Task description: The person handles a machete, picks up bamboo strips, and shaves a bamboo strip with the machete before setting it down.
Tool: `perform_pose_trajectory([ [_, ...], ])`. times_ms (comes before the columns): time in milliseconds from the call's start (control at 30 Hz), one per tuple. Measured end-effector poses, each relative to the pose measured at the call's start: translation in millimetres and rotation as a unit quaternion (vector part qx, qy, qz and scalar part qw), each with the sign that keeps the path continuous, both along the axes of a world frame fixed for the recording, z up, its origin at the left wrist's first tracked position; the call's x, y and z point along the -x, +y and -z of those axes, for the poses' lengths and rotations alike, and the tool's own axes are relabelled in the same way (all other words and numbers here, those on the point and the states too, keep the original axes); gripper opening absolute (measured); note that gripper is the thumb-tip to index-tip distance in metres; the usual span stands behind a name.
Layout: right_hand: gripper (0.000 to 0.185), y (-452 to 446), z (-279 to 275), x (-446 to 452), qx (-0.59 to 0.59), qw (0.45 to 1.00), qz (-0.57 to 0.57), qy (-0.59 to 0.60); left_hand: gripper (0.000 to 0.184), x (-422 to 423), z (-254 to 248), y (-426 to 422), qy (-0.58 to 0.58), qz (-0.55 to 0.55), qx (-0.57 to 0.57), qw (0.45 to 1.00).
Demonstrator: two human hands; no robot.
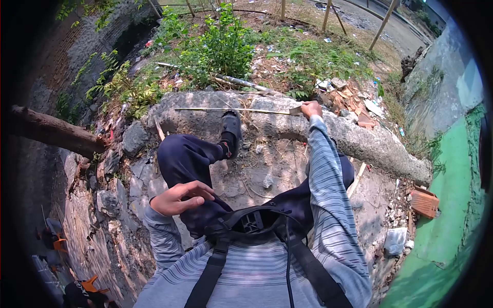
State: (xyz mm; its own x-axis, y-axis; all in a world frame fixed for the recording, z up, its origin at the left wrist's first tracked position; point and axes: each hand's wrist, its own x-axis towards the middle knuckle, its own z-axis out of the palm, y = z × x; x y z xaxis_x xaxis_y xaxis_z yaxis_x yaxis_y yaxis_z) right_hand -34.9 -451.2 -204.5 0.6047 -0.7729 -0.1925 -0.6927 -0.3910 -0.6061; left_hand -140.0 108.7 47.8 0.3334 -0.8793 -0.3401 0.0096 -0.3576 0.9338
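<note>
My right hand is closed at the top of a long concrete beam. A short, flat, blade-like tool sticks out of its left side; the handle is hidden in the fist. Along the beam lies a thin, pale bamboo strip, its right end meeting the tool. Above my bent leg, my left hand hovers with fingers stretched out and holds nothing. One foot in a dark shoe rests against the beam, close to the strip.
Leafy plants and litter lie beyond the beam. A wooden post juts in from the left. On the right are a green-painted surface, an orange brick and rubble. Another pale strip lies by my right leg.
</note>
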Motion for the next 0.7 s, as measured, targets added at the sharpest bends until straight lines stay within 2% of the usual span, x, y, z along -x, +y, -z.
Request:
perform_pose_trajectory([
  [33, 0.035, -4.2, 3.4, 0.3, 0.012, 1.000, -0.010, -0.006, 0.036, -6.3, -1.0, -6.3, -0.008, 0.011, -0.004, 1.000],
  [100, 0.037, -15.5, 11.7, -3.9, -0.048, 0.999, -0.011, 0.018, 0.038, -21.2, -12.1, -22.7, 0.000, 0.043, -0.046, 0.998],
  [200, 0.035, -20.5, 17.3, 1.8, -0.041, 0.998, -0.041, 0.002, 0.038, -59.2, -3.9, -61.5, -0.028, 0.111, -0.013, 0.993],
  [267, 0.035, -14.0, 12.8, -1.1, -0.042, 0.999, -0.025, -0.004, 0.036, -90.2, 13.4, -95.5, -0.088, 0.140, 0.041, 0.985],
  [333, 0.035, -6.0, 4.2, -5.1, 0.005, 0.998, -0.060, 0.014, 0.035, -127.3, 44.0, -133.1, -0.071, 0.153, 0.042, 0.985],
  [400, 0.035, 1.3, 2.8, -11.9, 0.023, 0.997, -0.068, 0.020, 0.034, -159.4, 74.7, -181.0, -0.124, 0.166, -0.010, 0.978],
  [467, 0.036, 2.9, -14.3, -19.3, 0.025, 0.996, -0.077, 0.026, 0.033, -166.7, 117.2, -223.3, -0.263, 0.151, -0.043, 0.952],
  [533, 0.035, -4.6, -17.1, -23.5, 0.019, 0.996, -0.088, 0.015, 0.036, -146.8, 181.7, -249.1, -0.303, 0.168, -0.056, 0.937],
  [567, 0.034, -11.0, -16.9, -26.2, 0.016, 0.996, -0.092, 0.000, 0.039, -125.5, 205.0, -254.1, -0.291, 0.211, -0.079, 0.930],
  [600, 0.034, -8.7, -39.8, -29.2, -0.023, 0.996, -0.082, 0.006, 0.042, -103.9, 220.1, -254.6, -0.282, 0.253, -0.103, 0.920],
  [667, 0.034, -11.3, -58.4, -37.0, -0.069, 0.996, -0.062, 0.002, 0.048, -61.5, 216.8, -243.2, -0.250, 0.337, -0.170, 0.892],
  [700, 0.034, -11.2, -69.7, -41.7, -0.064, 0.996, -0.060, 0.006, 0.052, -39.0, 242.0, -238.3, -0.228, 0.376, -0.166, 0.882],
])
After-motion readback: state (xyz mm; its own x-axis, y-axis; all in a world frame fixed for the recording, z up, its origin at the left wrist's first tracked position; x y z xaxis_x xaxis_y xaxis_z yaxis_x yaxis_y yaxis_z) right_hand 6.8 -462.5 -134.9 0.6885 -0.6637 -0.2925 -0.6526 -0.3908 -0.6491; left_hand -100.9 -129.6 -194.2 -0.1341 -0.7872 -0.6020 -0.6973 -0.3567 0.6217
